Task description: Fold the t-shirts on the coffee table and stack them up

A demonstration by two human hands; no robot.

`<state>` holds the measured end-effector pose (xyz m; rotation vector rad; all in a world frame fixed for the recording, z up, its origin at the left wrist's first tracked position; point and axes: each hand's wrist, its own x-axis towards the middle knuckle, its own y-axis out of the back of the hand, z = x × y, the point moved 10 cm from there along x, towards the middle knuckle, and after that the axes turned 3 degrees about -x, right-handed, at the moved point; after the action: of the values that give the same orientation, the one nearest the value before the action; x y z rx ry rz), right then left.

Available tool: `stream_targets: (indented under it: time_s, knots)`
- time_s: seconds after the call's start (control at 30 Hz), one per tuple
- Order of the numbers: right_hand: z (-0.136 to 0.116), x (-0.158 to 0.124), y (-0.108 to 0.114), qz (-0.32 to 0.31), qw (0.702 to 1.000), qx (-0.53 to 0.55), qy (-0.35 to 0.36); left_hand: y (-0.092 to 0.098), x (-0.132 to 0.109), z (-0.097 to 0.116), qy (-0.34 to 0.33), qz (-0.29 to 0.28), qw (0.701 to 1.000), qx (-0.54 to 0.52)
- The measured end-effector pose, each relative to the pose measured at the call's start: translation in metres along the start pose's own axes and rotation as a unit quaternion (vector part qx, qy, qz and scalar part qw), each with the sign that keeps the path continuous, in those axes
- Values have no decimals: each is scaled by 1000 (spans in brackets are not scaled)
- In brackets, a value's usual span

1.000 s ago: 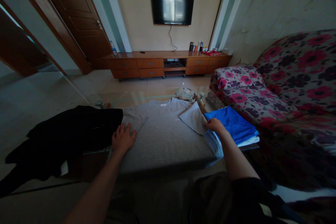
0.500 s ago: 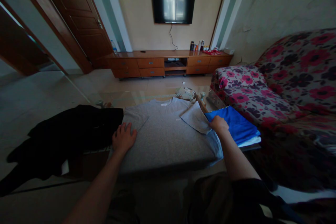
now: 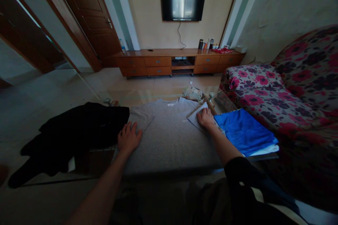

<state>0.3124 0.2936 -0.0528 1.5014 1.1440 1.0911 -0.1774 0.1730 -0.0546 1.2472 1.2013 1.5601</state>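
Note:
A grey T-shirt (image 3: 169,140) lies spread on the glass table, collar away from me, with both sleeves turned inward over its front. My left hand (image 3: 129,136) rests on the shirt's left edge by the folded sleeve (image 3: 142,119), fingers spread. On the right, my right hand (image 3: 206,117) lies on top of the other folded sleeve (image 3: 194,116), its fingers stretched over the cloth. Left of the shirt is a heap of black clothing (image 3: 87,123). Folded blue cloth (image 3: 245,130) sits to the right, on top of something white.
A flower-patterned sofa (image 3: 264,95) stands on the right. Beyond the glass table (image 3: 126,95) is a low wooden cabinet (image 3: 158,62) with several bottles and cans (image 3: 206,44) on it. A television (image 3: 183,1) hangs above. A wooden door (image 3: 89,17) is at the left.
My right hand has moved left from the shirt's right edge onto the folded sleeve. My left hand stays on the left edge. The whole view has shifted slightly.

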Motion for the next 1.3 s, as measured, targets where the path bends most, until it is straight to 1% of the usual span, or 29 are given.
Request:
stream_targets:
  time_s: [0.07,0.17,0.23,0.33,0.37,0.43,0.5,0.53,0.63,0.67,0.8,0.9,1.0,1.1,1.17,1.23,1.3]
  knots:
    - [6,5,-9,-12,1000,-15,-14,-1,1,-1,1,-1,1000,0]
    - [13,15,-7,18,998,-34,-39,-3,2,-1,5,-7,1000,-1]
    - [11,23,-9,15,999,-44,-18,-3,3,-2,8,-12,1000,0]
    - [7,30,-22,-29,998,-54,14,-1,4,-1,10,-17,1000,-4]
    - [7,31,-23,-29,998,-57,12,0,4,0,10,-18,1000,-6]
    - [7,31,-19,4,998,-65,2,1,4,1,12,-22,1000,-9]
    - [1,31,-15,34,997,-70,12,1,3,1,14,-23,1000,-6]
    - [-2,31,-16,32,997,-73,23,2,3,2,14,-21,1000,-3]
    - [-8,30,-25,-8,996,-75,44,1,3,2,10,-17,1000,1]
    - [-8,30,-25,-7,996,-75,39,1,3,2,7,-16,1000,1]
    - [-4,26,-17,36,997,-73,8,-5,5,1,-10,-18,1000,6]
    - [-2,25,-23,7,998,-63,-4,-9,6,1,-17,-25,999,10]
    - [0,26,-29,-24,998,-54,1,-10,6,1,-13,-36,999,11]
    - [-2,27,-30,-35,998,-43,12,-10,6,1,-8,-41,999,10]
    - [0,28,-27,-12,999,-38,-5,-11,6,0,-6,-42,999,8]
    - [5,27,-22,23,998,-37,-48,-11,6,-1,-6,-41,999,3]
    - [8,24,-22,36,996,-37,-79,-12,6,-1,-7,-40,999,1]
